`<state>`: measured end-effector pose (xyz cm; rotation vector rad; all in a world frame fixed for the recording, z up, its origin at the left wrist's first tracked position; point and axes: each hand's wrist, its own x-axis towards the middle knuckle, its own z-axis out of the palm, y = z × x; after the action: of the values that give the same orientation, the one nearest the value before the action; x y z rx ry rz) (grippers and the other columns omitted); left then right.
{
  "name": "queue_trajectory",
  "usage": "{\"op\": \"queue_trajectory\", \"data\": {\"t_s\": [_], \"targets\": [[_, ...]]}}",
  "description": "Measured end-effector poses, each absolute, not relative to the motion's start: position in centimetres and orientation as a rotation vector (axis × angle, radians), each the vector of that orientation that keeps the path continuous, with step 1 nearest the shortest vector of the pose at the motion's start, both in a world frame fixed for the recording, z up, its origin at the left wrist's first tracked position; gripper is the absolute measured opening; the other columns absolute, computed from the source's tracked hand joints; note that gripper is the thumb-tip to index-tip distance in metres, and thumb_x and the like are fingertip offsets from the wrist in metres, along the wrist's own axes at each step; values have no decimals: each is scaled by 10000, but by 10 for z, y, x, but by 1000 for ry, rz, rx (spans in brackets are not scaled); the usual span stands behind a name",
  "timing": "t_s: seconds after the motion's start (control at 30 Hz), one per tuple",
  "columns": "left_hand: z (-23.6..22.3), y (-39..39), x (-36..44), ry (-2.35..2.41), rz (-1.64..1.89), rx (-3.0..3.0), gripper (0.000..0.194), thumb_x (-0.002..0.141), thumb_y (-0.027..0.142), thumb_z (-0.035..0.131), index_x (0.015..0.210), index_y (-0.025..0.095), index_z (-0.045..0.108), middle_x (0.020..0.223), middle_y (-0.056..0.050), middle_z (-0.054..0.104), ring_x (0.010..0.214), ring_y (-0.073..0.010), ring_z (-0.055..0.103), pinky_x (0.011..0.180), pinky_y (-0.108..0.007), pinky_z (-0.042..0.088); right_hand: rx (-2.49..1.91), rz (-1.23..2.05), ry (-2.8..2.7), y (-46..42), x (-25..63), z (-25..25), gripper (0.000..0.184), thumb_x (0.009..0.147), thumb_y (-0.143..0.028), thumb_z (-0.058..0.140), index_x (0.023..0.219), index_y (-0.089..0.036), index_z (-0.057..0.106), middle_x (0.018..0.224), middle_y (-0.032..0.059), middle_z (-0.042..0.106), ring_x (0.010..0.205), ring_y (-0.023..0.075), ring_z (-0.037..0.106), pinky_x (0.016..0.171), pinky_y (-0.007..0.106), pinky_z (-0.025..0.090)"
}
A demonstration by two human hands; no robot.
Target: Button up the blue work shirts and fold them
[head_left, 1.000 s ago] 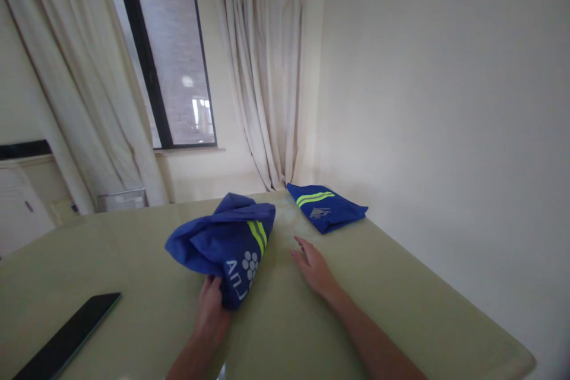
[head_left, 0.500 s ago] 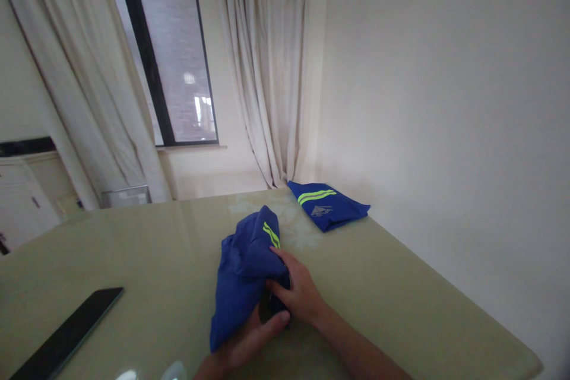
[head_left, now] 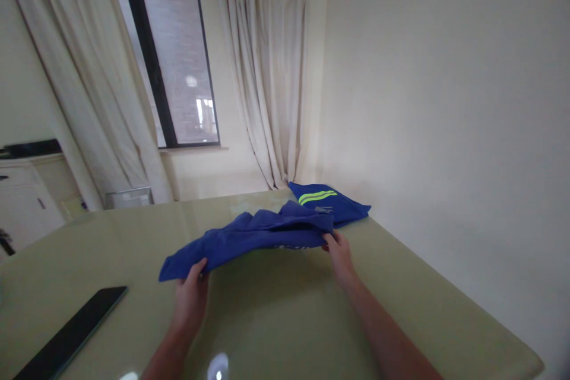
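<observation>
Both my hands hold a blue cloth piece (head_left: pixel 262 230) stretched sideways above the table. My left hand (head_left: pixel 192 294) pinches its near left edge, thumb on top. At the right end, my right hand (head_left: pixel 338 254) grips the near corner. The cloth sags in folds between them, and part of some pale print shows along its lower edge. Behind it lies a second blue cloth piece (head_left: pixel 351 209), folded flat, with yellow-green stripes and a grey print. The held cloth overlaps its near left part from my view.
A long flat black object (head_left: pixel 73 332) lies on the pale green table (head_left: pixel 276 320) at the left. The right table edge runs along a bare wall (head_left: pixel 436 101). Curtains (head_left: pixel 276 71) and a dark-framed window (head_left: pixel 178 59) are beyond the far edge.
The blue cloth was bunched up between my hands; now it is spread wide. My left hand has moved left and up, my right hand to the right and up. The other cloth stayed put.
</observation>
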<state>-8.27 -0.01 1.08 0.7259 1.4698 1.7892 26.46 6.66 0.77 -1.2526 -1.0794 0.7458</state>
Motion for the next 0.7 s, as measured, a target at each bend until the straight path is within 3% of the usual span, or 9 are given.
{"op": "queue_trajectory", "data": {"t_s": [0.1, 0.2, 0.27, 0.33, 0.43, 0.5, 0.6, 0.7], "targets": [[19, 8, -94, 1274, 1803, 515, 349, 813, 207, 513, 1141, 221, 634, 1072, -50, 748, 1112, -242, 689, 953, -365, 581, -1313, 794, -1105, 75, 289, 4, 392, 755, -364, 545, 1078, -175, 661, 703, 30, 680, 566, 189, 624, 528, 291, 491], [17, 12, -110, 1276, 1620, 467, 403, 744, 160, 527, 1122, 212, 658, 971, -52, 759, 925, -224, 731, 811, -337, 608, -1430, 758, -1219, 72, 298, 2, 592, 769, -298, 506, 1346, -167, 530, 655, -12, 652, 486, 178, 596, 528, 301, 485], [12, 13, -129, 1415, 1485, 602, 440, 721, 168, 531, 1137, 222, 664, 938, -46, 762, 829, -220, 734, 724, -329, 602, -1554, 580, -1424, 67, 302, 3, 655, 788, -267, 501, 1437, -193, 459, 761, 16, 690, 596, 203, 653, 641, 342, 521], [7, 13, -152, 1594, 1371, 794, 351, 760, 262, 550, 1078, 227, 695, 929, -55, 768, 820, -244, 731, 682, -341, 592, -1645, 273, -1621, 62, 305, 7, 636, 792, -263, 555, 1423, -211, 502, 994, 94, 713, 870, 268, 689, 818, 407, 519], [0, 12, -177, 1895, 1198, 1105, 314, 806, 487, 569, 869, 226, 732, 914, -95, 779, 941, -320, 722, 786, -414, 580, -1684, -104, -1776, 58, 303, 10, 596, 769, -250, 652, 1360, -210, 588, 1350, 167, 590, 1243, 363, 539, 1009, 487, 427], [-4, 12, -179, 2085, 1118, 1292, 366, 789, 557, 584, 843, 225, 729, 922, -117, 781, 964, -357, 717, 887, -466, 548, -1635, -173, -1897, 58, 294, 9, 584, 782, -208, 654, 1362, -234, 596, 1441, 145, 535, 1309, 353, 485, 1063, 490, 379], [-14, 15, -166, 2218, 1114, 1484, 415, 761, 543, 615, 972, 200, 715, 991, -157, 771, 954, -378, 715, 950, -498, 515, -1571, -120, -2064, 61, 273, 2, 552, 838, -168, 607, 1379, -280, 585, 1306, 115, 642, 1201, 305, 568, 1044, 463, 380], [-21, 20, -152, 2148, 1180, 1719, 340, 793, 426, 566, 1028, 223, 705, 1061, -135, 755, 1029, -343, 693, 1003, -452, 495, -1599, -61, -2105, 67, 257, -5, 342, 883, -180, 563, 1183, -263, 705, 1065, 115, 716, 1059, 300, 628, 982, 456, 407]]}}
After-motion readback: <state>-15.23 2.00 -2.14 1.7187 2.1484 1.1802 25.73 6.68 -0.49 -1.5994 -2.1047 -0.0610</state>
